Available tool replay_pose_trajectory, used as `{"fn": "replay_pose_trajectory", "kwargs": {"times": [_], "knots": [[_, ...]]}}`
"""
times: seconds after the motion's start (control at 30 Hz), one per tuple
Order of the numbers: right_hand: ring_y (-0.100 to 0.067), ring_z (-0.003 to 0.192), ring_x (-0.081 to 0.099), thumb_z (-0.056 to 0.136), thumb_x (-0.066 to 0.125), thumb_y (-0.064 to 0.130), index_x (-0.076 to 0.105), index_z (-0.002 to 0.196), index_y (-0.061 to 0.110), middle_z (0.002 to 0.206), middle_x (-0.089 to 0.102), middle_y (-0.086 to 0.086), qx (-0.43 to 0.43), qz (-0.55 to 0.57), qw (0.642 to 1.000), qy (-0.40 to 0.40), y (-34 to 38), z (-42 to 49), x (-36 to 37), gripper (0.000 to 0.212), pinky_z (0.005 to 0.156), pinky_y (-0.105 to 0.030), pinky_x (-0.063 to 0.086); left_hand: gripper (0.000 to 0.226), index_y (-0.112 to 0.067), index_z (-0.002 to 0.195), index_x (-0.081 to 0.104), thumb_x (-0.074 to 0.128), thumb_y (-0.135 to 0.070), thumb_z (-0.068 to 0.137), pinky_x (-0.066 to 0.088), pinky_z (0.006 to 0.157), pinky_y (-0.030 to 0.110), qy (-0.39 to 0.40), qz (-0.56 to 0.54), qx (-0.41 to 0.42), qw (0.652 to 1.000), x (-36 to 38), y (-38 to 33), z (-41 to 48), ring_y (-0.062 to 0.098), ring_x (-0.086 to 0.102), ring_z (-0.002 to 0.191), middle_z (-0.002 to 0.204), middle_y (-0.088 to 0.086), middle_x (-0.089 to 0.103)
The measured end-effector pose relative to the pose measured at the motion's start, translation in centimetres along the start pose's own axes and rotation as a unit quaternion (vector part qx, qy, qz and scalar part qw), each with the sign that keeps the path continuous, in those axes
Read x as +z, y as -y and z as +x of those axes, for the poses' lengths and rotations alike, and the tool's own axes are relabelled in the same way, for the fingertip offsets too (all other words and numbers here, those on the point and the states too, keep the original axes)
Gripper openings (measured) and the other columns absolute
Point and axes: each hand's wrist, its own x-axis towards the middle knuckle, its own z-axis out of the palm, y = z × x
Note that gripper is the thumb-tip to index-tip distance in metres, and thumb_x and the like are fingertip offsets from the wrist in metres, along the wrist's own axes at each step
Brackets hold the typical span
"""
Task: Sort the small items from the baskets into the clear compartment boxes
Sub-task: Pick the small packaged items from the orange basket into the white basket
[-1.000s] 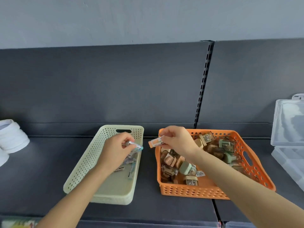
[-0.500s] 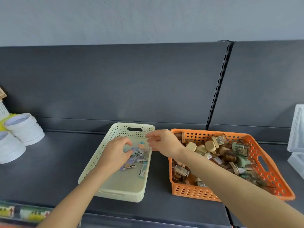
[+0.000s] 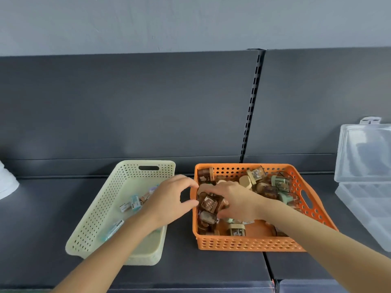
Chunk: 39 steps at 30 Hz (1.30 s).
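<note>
1. I can read no writing; the printed labels on the small packets [image 3: 135, 203] are too blurred.
2. The cream basket [image 3: 101, 210] and orange basket [image 3: 249, 243] are perforated plastic, side by side on the dark shelf [image 3: 42, 208].
3. My left hand [image 3: 169, 199] is spread in a curve at the orange rim.
4. My right hand [image 3: 234, 199] is curled among the little brown, tan and green boxes [image 3: 279, 182]; what it grips, I cannot tell.
5. The clear box [image 3: 364, 187] stands open at right.
</note>
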Motion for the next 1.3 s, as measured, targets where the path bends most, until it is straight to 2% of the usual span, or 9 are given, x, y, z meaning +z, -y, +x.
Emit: {"fn": "replay_pose_trajectory", "kwargs": {"times": [0.1, 0.2, 0.4, 0.5, 0.63, 0.8, 0.9, 1.03, 1.3], "knots": [[-0.017, 0.099, 0.055, 0.077, 0.072, 0.014, 0.035, 0.140, 0.024, 0.116, 0.061, 0.000, 0.001, -0.019, 1.000, -0.014, -0.5, -0.1, 1.3, 0.073, 0.086, -0.039, 0.050, 0.037, -0.030, 0.120, 0.059, 0.069, -0.030, 0.085, 0.035, 0.092, 0.011, 0.012, 0.005, 0.002, 1.000, 0.7, -0.5, 0.6, -0.006, 0.045, 0.106, 0.122, -0.020, 0.053], [-0.022, 0.112, 0.055, 0.080, 0.070, 0.011, 0.031, 0.139, 0.023, 0.127, 0.057, -0.004, 0.026, -0.002, 0.999, -0.029, -0.5, -0.3, 1.4, 0.071, 0.090, -0.037, 0.051, 0.038, -0.031, 0.121, 0.059, 0.069, -0.033, 0.085, 0.033, 0.085, 0.006, 0.016, 0.015, 0.005, 1.000, 1.1, -1.0, 0.8, -0.007, 0.045, 0.105, 0.121, -0.021, 0.053], [-0.024, 0.115, 0.047, 0.082, 0.069, 0.017, 0.029, 0.143, 0.021, 0.125, 0.052, -0.008, 0.038, -0.031, 0.999, -0.010, -1.8, -1.0, 2.0, 0.072, 0.093, -0.036, 0.043, 0.041, -0.033, 0.124, 0.057, 0.068, -0.037, 0.085, 0.036, 0.092, 0.013, 0.031, 0.013, 0.006, 0.999, 1.5, -1.8, 0.9, -0.006, 0.045, 0.110, 0.123, -0.024, 0.050], [-0.026, 0.119, 0.041, 0.083, 0.069, 0.023, 0.042, 0.139, 0.018, 0.128, 0.046, -0.008, 0.036, -0.087, 0.996, 0.003, -2.5, -1.6, 2.1, 0.063, 0.099, -0.041, 0.040, 0.043, -0.033, 0.124, 0.056, 0.069, -0.038, 0.084, 0.034, 0.089, 0.007, 0.042, 0.015, 0.011, 0.999, 1.8, -1.8, 0.9, -0.007, 0.045, 0.111, 0.126, -0.022, 0.051], [-0.025, 0.115, 0.049, 0.087, 0.060, 0.015, 0.049, 0.131, 0.014, 0.125, 0.052, -0.007, 0.055, -0.108, 0.993, 0.002, -3.6, -2.9, 1.8, 0.046, 0.091, -0.039, 0.047, 0.047, -0.033, 0.127, 0.054, 0.069, -0.039, 0.084, 0.031, 0.081, -0.001, 0.065, 0.029, 0.016, 0.997, 2.0, -2.0, 1.1, -0.009, 0.043, 0.109, 0.127, -0.023, 0.049], [-0.023, 0.112, 0.055, 0.086, 0.059, 0.015, 0.050, 0.128, 0.018, 0.125, 0.058, -0.004, 0.084, -0.073, 0.994, 0.004, -4.7, -4.3, 1.7, 0.043, 0.089, -0.039, 0.051, 0.054, -0.036, 0.132, 0.048, 0.067, -0.046, 0.082, 0.036, 0.098, 0.018, 0.114, 0.057, 0.022, 0.992, 2.4, -2.6, 1.4, 0.000, 0.040, 0.122, 0.135, -0.022, 0.043], [-0.022, 0.112, 0.055, 0.086, 0.062, 0.024, 0.052, 0.129, 0.016, 0.124, 0.057, -0.003, 0.093, -0.067, 0.993, 0.002, -4.5, -4.4, 1.6, 0.045, 0.091, -0.037, 0.050, 0.059, -0.037, 0.137, 0.042, 0.063, -0.051, 0.084, 0.027, 0.109, 0.030, 0.148, 0.113, 0.024, 0.982, 2.6, -3.2, 1.5, 0.012, 0.030, 0.133, 0.142, -0.017, 0.038], [-0.023, 0.103, 0.055, 0.082, 0.070, 0.039, 0.052, 0.123, 0.013, 0.115, 0.055, -0.005, 0.115, -0.096, 0.988, 0.037, -3.8, -4.2, 1.4, 0.052, 0.083, -0.034, 0.050, 0.061, -0.038, 0.140, 0.038, 0.062, -0.051, 0.085, 0.019, 0.112, 0.033, 0.165, 0.131, 0.017, 0.977, 2.8, -3.6, 1.6, 0.016, 0.022, 0.137, 0.146, -0.016, 0.036], [-0.026, 0.114, 0.054, 0.079, 0.075, 0.036, 0.047, 0.132, 0.012, 0.127, 0.056, -0.006, 0.134, -0.090, 0.983, 0.090, -3.9, -4.4, 1.1, 0.065, 0.092, -0.037, 0.049, 0.058, -0.042, 0.138, 0.040, 0.062, -0.050, 0.085, 0.022, 0.112, 0.037, 0.162, 0.121, 0.005, 0.979, 3.4, -3.3, 1.9, 0.019, 0.020, 0.138, 0.144, -0.019, 0.039]]}}
